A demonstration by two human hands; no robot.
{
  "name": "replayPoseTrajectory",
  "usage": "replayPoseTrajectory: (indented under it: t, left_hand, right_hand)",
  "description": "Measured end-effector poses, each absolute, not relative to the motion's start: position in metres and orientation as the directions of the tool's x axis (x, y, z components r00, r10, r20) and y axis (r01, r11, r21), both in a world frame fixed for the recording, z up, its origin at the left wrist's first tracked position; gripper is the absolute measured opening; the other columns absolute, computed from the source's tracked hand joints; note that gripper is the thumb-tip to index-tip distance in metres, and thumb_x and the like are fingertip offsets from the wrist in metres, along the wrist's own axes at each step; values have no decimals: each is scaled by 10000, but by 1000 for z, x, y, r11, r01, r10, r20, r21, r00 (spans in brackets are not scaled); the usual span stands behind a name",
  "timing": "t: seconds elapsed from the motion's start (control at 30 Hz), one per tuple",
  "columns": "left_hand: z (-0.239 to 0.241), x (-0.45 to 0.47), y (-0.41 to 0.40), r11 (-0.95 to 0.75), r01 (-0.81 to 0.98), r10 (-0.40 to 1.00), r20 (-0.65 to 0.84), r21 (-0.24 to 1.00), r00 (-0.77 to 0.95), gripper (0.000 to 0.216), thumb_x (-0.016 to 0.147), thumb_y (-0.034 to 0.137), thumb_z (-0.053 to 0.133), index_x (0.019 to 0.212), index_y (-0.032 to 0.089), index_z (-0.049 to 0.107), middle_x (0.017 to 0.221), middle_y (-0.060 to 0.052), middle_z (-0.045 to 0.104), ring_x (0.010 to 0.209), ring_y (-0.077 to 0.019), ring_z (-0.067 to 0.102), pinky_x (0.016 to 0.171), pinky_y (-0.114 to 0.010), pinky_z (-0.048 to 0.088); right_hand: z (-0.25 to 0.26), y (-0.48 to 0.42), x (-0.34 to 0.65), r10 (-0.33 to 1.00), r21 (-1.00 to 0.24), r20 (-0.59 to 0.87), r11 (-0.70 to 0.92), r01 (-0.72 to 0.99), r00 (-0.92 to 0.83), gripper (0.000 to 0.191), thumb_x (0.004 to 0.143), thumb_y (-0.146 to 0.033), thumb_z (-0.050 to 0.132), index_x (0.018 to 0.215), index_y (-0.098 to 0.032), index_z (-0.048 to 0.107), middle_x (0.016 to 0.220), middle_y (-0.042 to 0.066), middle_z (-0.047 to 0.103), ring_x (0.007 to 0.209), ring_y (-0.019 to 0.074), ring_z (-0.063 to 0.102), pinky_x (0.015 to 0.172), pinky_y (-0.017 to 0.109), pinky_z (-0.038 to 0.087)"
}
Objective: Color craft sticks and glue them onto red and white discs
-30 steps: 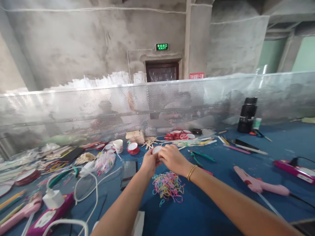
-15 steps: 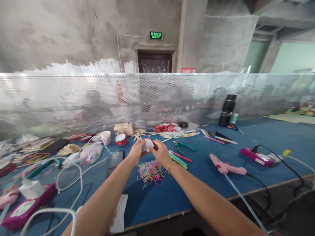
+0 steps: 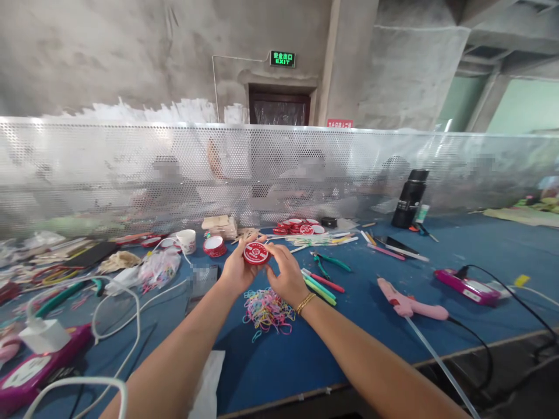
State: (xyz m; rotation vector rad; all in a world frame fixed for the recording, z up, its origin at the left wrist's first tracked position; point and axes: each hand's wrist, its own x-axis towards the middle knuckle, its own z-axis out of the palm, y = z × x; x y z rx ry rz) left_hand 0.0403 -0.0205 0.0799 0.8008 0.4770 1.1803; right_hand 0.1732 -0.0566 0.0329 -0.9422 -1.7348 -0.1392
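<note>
A round red disc (image 3: 255, 253) with white printing is held up over the table, its printed face toward me. My left hand (image 3: 236, 269) grips it from the left, with fingertips showing behind its top edge. On the other side, my right hand (image 3: 283, 272) has its fingers against the disc's right edge. Below the hands lies a loose heap of small coloured elastic loops (image 3: 268, 311). Right of it are several coloured pens (image 3: 321, 285) and teal-handled pliers (image 3: 329, 263).
A pink glue gun (image 3: 408, 302) lies at right, near a purple power strip (image 3: 467, 286) and a black flask (image 3: 410, 199). More red discs (image 3: 297, 226) are piled by the perforated screen (image 3: 279, 174). White cables (image 3: 140, 314) loop across the left side.
The disc has been turned over: its white side showed before, its red printed face shows now. Both hands shifted slightly left in view with it.
</note>
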Motion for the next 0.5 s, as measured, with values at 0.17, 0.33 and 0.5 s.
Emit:
replayPoseTrajectory:
  t: [0.17, 0.33, 0.5]
  left_hand:
    - [80, 41, -23, 154, -617, 940, 78, 772, 333, 342, 962, 347, 426, 1134, 167, 660, 1240, -116, 657, 837, -171, 659, 593, -256, 525]
    - [79, 43, -25, 87, -569, 944, 114, 817, 308, 304, 939, 324, 468, 1064, 151, 683, 1142, -114, 693, 846, -168, 651, 650, -250, 523]
    - [73, 44, -21, 17, -501, 939, 157, 865, 305, 319, 912, 365, 498, 1022, 135, 688, 1080, -119, 710, 812, -164, 654, 681, -261, 517]
  right_hand:
    - [34, -57, 177, 498, -313, 860, 686, 656, -111, 349, 911, -204, 519, 1254, -223, 577, 1201, 109, 574, 1162, 236, 530, 1037, 425, 443]
    - [36, -58, 177, 531, -334, 842, 652, 680, -97, 453, 853, -235, 617, 1297, -195, 539, 1175, 119, 544, 1112, 244, 527, 1000, 403, 454]
    - [35, -56, 179, 573, -370, 813, 647, 667, -105, 424, 795, -236, 688, 1198, -190, 564, 1122, 102, 537, 1061, 239, 532, 954, 396, 466]
